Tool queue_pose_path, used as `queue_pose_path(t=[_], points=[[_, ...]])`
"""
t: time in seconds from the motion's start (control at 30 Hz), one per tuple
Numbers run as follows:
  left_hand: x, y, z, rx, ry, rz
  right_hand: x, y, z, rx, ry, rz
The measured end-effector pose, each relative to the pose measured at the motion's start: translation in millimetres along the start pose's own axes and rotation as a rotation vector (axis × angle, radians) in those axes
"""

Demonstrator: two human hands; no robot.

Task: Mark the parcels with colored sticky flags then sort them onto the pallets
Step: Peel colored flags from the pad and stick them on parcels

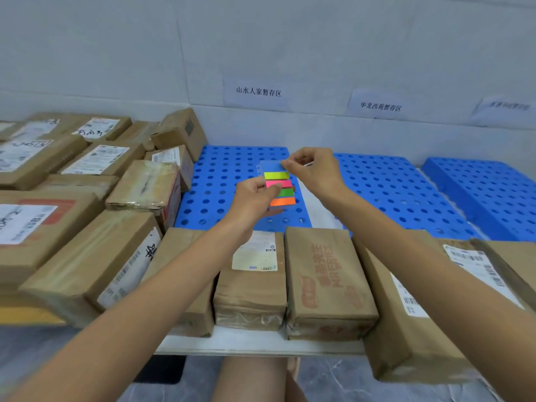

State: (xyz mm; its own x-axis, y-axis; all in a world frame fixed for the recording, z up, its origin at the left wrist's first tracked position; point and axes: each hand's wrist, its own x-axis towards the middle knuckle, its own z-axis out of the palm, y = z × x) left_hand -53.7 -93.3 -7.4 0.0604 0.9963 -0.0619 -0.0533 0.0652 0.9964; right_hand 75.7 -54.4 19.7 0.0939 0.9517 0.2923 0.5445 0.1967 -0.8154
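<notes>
My left hand (255, 198) holds a pad of sticky flags (279, 185) with blue, yellow, pink, green and orange strips, raised above the left blue pallet (220, 175). My right hand (313, 169) pinches the top blue flag at the pad's upper right edge. Several brown parcels lie along the table's front edge below my arms, among them one with a white label (255, 274) and one with red print (327, 280). Two more blue pallets, one (391, 190) in the middle and one (487, 192) at the right, lie bare.
A heap of brown parcels (72, 181) fills the table's left side. Paper signs (258, 91) on the white wall hang behind each pallet. The table's white front edge (261, 343) is close to my knees. A larger parcel (429, 300) overhangs at the right.
</notes>
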Motion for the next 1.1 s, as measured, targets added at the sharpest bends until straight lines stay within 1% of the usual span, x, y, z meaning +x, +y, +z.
queue_pose_path(t=[0.17,0.3,0.37,0.43,0.53,0.63,0.73,0.83,0.9,1.0,1.1], points=[[-5,0,-9,-0.058,0.035,0.002,-7,-7,16,0.013,-0.039,-0.018],[-5,0,-18,-0.067,0.084,-0.008,-11,-14,21,-0.005,-0.070,-0.077],[-5,-1,-23,-0.026,0.149,0.008,-13,-19,21,-0.026,-0.103,-0.103],[-6,-1,-27,0.061,0.211,0.080,-15,-23,22,-0.021,-0.132,-0.101],[-7,-2,-33,0.138,0.271,0.172,-20,-28,23,0.089,-0.165,-0.039],[-5,-4,-38,0.257,0.326,0.230,-24,-34,20,0.208,-0.241,0.075],[-8,-6,-41,0.299,0.325,0.288,-27,-39,17,0.221,-0.302,0.165],[-13,-5,-39,0.376,0.377,0.342,-31,-43,15,0.212,-0.324,0.219],[-17,-5,-37,0.429,0.427,0.376,-35,-46,16,0.209,-0.312,0.180],[-23,-4,-38,0.484,0.515,0.397,-42,-50,21,0.214,-0.257,0.057],[-26,-1,-41,0.508,0.571,0.402,-46,-53,27,0.153,-0.183,-0.042]])
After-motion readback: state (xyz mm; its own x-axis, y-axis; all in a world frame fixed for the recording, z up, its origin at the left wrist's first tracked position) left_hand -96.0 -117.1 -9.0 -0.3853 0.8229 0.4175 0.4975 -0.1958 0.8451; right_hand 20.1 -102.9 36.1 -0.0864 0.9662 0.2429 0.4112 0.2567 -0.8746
